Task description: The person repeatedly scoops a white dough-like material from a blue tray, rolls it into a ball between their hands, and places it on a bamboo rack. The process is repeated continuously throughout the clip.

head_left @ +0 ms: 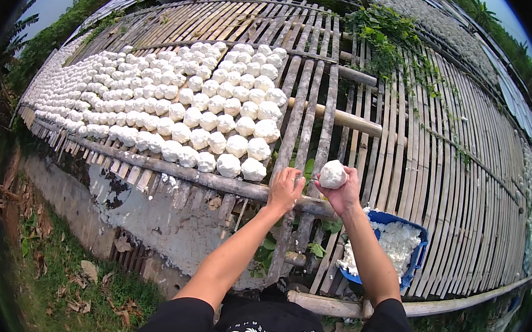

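Note:
A rounded white lump (333, 174) of moist, starchy-looking paste rests in my right hand (344, 196), whose fingers curl around it from beneath and the side. My left hand (285, 189) is just left of it, holding nothing. Its fingers are apart, over the thick bamboo pole (244, 187) along the front edge; whether they touch the pole I cannot tell. Just beyond my left hand begin rows of similar white balls (236, 145), set close together on the bamboo slats. Under my right forearm sits a blue tub (422, 250) heaped with loose white paste (396, 242).
Slatted bamboo racks (444, 177) stretch away to the right and back, with gaps between slats. Cross poles (341, 118) jut out in the middle. Green vines (387, 40) grow over the far slats. A grey wall (140, 205) and grassy ground (94, 290) lie below left.

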Available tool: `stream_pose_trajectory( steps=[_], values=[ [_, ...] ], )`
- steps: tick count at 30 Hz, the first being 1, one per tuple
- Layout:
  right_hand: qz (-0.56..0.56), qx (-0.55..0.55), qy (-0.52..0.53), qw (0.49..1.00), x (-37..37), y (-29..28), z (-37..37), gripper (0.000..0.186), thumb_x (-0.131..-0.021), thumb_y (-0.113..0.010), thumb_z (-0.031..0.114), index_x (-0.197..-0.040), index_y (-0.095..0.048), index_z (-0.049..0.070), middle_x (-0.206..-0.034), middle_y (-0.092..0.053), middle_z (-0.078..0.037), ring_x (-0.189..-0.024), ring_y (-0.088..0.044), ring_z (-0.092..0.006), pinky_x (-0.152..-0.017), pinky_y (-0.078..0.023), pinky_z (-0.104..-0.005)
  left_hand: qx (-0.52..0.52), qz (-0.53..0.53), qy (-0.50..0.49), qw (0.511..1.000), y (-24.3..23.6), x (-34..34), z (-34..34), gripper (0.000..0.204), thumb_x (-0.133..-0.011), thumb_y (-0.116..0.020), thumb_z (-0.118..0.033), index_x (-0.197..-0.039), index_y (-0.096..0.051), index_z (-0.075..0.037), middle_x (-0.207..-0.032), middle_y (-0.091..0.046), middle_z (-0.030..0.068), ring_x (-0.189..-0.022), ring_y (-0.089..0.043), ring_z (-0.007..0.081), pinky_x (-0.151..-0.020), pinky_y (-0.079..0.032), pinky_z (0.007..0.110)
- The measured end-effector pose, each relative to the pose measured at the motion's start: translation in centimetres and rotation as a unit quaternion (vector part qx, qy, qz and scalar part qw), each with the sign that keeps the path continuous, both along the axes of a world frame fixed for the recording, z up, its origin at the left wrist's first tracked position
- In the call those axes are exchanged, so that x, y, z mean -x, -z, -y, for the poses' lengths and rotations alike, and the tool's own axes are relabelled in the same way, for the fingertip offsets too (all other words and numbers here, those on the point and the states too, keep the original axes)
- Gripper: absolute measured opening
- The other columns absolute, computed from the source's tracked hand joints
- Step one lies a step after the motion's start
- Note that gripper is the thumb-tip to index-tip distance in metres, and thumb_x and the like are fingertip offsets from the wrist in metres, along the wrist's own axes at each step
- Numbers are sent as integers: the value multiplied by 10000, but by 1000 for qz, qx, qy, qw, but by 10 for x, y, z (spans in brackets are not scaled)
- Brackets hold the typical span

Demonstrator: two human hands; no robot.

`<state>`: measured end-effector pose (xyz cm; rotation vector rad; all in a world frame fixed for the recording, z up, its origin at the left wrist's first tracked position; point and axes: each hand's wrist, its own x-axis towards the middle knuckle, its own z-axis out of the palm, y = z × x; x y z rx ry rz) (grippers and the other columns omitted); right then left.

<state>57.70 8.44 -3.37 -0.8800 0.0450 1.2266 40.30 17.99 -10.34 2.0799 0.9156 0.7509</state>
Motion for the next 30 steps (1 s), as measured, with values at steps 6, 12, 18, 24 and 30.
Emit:
stream_pose_trajectory(
  steps=[6,12,18,24,30],
  values=[
    [257,72,-17,964,-92,40,-177,544,-1025,-736,329,-1465,-526,88,-1281,-670,-103,-1052,-704,-260,-875,-641,-491,-160,-178,-63,969,23,-14,-5,616,-956,-668,-467,-1347,-664,9,-1538,-518,253,-1592,-303,433,-1242,-277,622],
    [554,78,-48,828,-136,63,-357,633,-915,-863,312,-1407,-591,19,-1264,-705,-173,-1095,-723,-241,-887,-624,-389,-141,-215,-68,964,2,-16,-5,666,-882,-716,-421,-1403,-655,-9,-1539,-520,232,-1553,-359,452,-1202,-339,611],
    [764,89,-210,604,-136,91,-448,639,-956,-748,405,-1506,-593,118,-1536,-563,-257,-1394,-581,-436,-1175,-474,-515,-130,-245,-51,959,-10,-18,-12,705,-849,-728,-411,-1436,-629,-33,-1543,-521,225,-1526,-404,444,-1160,-397,590],
    [704,17,-18,709,-96,75,-380,670,-1116,-532,414,-1687,-392,93,-1736,-329,-288,-1583,-361,-477,-1294,-326,-505,-125,-262,-51,956,-3,-18,-7,721,-845,-695,-409,-1448,-631,-18,-1576,-504,220,-1540,-391,411,-1202,-344,572],
    [657,54,135,740,-78,72,-20,413,-1060,-652,252,-1406,-688,29,-1462,-636,-230,-1348,-627,-403,-1147,-482,-458,-174,-268,-59,946,11,-19,-6,646,-887,-679,-362,-1442,-633,-34,-1577,-529,191,-1524,-426,408,-1212,-362,573]
  ],
)
